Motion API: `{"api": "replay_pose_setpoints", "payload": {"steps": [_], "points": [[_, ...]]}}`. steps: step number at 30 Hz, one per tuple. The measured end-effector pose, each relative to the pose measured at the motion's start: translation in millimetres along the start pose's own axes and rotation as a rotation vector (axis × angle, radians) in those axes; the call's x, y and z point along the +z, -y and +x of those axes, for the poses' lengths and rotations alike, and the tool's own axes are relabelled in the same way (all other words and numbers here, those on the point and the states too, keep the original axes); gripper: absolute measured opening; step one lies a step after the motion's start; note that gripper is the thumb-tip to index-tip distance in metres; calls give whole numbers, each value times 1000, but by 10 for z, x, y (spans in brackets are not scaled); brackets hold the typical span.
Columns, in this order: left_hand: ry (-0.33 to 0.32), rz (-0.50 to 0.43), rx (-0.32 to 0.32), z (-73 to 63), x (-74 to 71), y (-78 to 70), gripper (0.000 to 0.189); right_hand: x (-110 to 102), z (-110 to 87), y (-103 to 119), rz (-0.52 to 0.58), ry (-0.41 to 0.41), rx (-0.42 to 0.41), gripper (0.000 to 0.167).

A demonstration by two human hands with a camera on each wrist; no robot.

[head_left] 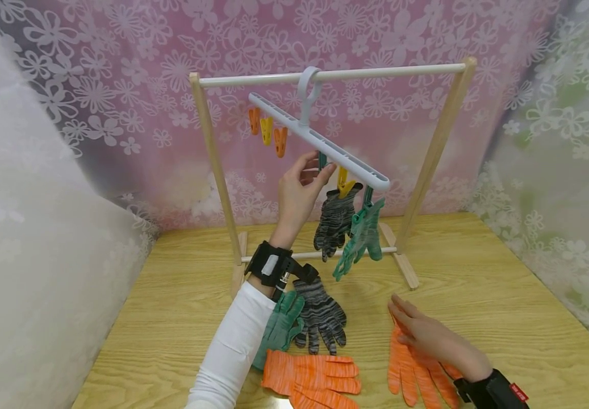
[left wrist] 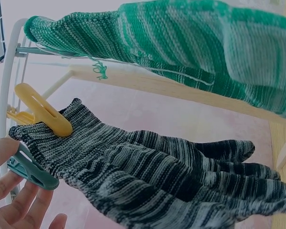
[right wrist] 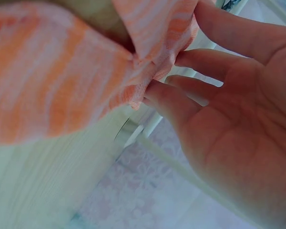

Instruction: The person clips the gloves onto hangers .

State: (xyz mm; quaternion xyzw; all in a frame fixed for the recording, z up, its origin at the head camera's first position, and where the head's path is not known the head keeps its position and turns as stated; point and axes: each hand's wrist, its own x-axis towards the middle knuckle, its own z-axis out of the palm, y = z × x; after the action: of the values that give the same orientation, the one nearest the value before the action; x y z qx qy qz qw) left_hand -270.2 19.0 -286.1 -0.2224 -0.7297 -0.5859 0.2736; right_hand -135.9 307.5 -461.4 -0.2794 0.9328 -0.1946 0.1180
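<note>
My left hand (head_left: 296,193) is raised to the hanger (head_left: 320,142) and pinches a dark green clothespin (left wrist: 33,169) between thumb and fingers. Beside that clothespin hangs a black-and-grey knitted glove (head_left: 334,221), its cuff held by a yellow clothespin (left wrist: 44,109). A green glove (head_left: 363,236) hangs at the near end of the hanger. Low at the right, my right hand (head_left: 437,341) pinches the cuff edge of an orange glove (head_left: 412,369), thumb on one side and fingertips on the other in the right wrist view. The glove's fingers point toward me.
Another orange glove (head_left: 312,378), a black-and-grey glove (head_left: 320,315) and a green glove (head_left: 280,326) lie on the wooden table (head_left: 171,318). Orange clothespins (head_left: 280,142) and a yellow one hang at the hanger's far end. A wooden rack (head_left: 434,142) carries the hanger on its white rod (head_left: 391,72).
</note>
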Motion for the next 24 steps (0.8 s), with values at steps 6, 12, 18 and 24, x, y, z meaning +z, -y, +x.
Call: {"api": "replay_pose_setpoints", "payload": {"steps": [6,12,18,24], "points": [[1,11,-1,-3,-8,-5,43,-16,118,62,38,28,-41,66],[3,23,4,-5,-4,-9,42,-22,252,55,-10,21,-88,61],[7,16,5,-4,-6,-9,41,-57,401,24,-14,39,-97,64],[8,12,-4,-5,-9,-12,43,-95,523,18,30,56,-86,62]]}}
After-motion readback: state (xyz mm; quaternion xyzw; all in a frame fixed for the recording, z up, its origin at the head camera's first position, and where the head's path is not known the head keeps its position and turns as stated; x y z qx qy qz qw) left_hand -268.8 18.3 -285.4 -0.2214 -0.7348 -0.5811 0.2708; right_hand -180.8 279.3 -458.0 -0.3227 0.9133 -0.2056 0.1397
